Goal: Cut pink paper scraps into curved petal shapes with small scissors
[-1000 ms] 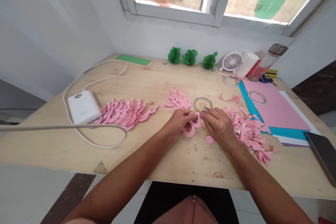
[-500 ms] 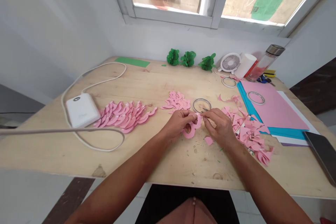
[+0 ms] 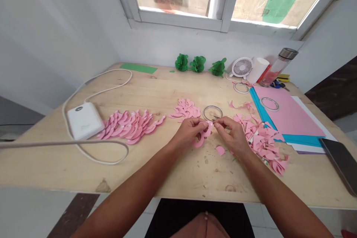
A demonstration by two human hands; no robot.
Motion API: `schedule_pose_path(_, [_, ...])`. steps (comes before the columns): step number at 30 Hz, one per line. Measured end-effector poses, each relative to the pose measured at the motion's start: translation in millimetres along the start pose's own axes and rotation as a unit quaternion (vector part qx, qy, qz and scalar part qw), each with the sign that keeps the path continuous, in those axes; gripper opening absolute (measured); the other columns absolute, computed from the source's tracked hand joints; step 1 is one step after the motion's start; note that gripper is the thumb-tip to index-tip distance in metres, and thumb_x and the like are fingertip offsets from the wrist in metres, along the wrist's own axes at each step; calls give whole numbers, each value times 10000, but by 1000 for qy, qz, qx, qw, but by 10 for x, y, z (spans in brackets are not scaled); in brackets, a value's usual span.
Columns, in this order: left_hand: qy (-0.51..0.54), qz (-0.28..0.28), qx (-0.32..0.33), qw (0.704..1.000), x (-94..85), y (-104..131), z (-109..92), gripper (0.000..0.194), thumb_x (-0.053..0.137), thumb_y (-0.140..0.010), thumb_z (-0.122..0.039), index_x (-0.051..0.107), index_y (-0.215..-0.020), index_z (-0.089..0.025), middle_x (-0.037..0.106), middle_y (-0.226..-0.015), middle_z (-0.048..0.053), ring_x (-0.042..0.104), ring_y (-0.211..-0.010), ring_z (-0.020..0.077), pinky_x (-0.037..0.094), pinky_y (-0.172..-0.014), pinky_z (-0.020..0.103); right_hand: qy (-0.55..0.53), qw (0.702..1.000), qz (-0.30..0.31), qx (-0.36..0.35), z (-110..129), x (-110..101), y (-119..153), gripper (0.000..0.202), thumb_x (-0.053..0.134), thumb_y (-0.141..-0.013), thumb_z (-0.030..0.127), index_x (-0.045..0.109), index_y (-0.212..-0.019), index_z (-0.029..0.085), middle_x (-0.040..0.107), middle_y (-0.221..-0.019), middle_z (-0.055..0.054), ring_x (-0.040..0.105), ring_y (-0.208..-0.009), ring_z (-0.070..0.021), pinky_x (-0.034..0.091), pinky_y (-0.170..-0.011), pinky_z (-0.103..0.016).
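My left hand is closed on a curved pink paper cutout, which hangs below the fingers. Close beside it, the fingertips of my right hand are pinched together at the cutout's upper right edge; what they grip is too small to make out. A thin dark tip shows just beyond these fingers. Behind the hands lies a thin tape roll. To its left is a small heap of pink paper pieces, and further left a bigger overlapping row of wavy pink cutouts.
Pink paper scraps are piled right of my right hand. Stacked coloured sheets carry another tape roll, with a phone nearby. A white power bank with a looping cable stands left. Green paper shapes and a fan line the wall.
My right fingertips have come together at the cutout's upper edge, and the cutout has turned slightly in my left hand. The whole view has shifted a little.
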State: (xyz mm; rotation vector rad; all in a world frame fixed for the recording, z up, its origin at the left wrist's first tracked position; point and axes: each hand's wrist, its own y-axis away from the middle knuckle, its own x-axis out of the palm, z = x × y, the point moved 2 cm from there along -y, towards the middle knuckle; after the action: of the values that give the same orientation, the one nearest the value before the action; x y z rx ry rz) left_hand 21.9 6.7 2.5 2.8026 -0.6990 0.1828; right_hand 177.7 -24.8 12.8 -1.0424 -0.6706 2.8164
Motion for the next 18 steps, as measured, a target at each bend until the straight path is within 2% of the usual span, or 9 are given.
schedule_pose_path(8, [-50, -28, 49, 997, 13, -10, 5, 235, 604, -707, -354, 634, -700, -121, 570, -579, 9, 462, -487, 77, 350, -446, 188, -4, 999, 16, 39, 1, 60, 20, 120, 545, -786, 276, 604, -736, 184, 598, -652, -6, 531, -615, -136, 422, -586, -250])
schedule_pose_path(18, [-86, -43, 69, 993, 32, 2, -8, 210, 595, -708, -333, 653, -695, -131, 573, -563, 5, 460, -473, 74, 346, -436, 180, 24, 999, 6, 26, 10, 56, 19, 81, 530, -768, 227, 573, -711, 188, 574, -617, 5, 522, -591, -131, 416, -571, -242])
